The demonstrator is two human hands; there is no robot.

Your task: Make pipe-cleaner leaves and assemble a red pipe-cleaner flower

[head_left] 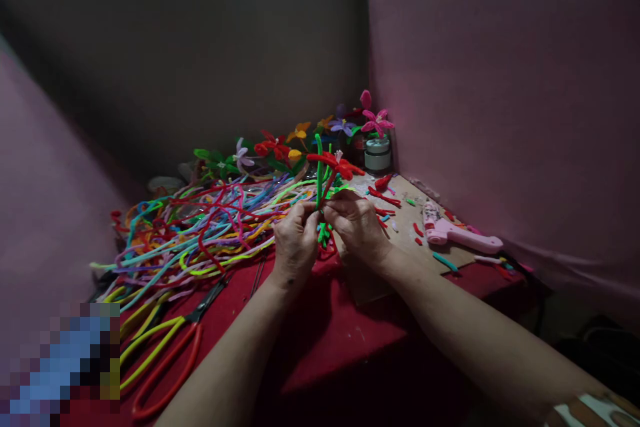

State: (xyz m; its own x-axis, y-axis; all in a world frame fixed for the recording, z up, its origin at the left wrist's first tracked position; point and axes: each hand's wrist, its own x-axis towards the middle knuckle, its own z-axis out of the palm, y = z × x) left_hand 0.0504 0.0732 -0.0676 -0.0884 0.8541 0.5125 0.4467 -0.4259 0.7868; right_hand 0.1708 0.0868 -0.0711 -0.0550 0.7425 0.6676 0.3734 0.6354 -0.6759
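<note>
My left hand (299, 238) and my right hand (359, 223) meet in front of me, fingers pinched close together. Between them rises a red pipe-cleaner flower (339, 163) with a pale centre, its red stem running down into my right fingertips. Upright beside that stem stands a bright green pipe cleaner (319, 170), its lower end at my left thumb and fingers. More green fuzzy pieces (325, 235) show below and behind the hands. The exact joint between stem and green pipe cleaner is hidden by my fingers.
Loose coloured pipe cleaners (210, 227) heap up on the left. Red-handled scissors (193, 340) lie at front left. A pink glue gun (457, 233) and cut scraps rest on a board (405, 240) at right. Finished flowers (273, 145) and a grey-white jar (377, 157) stand behind.
</note>
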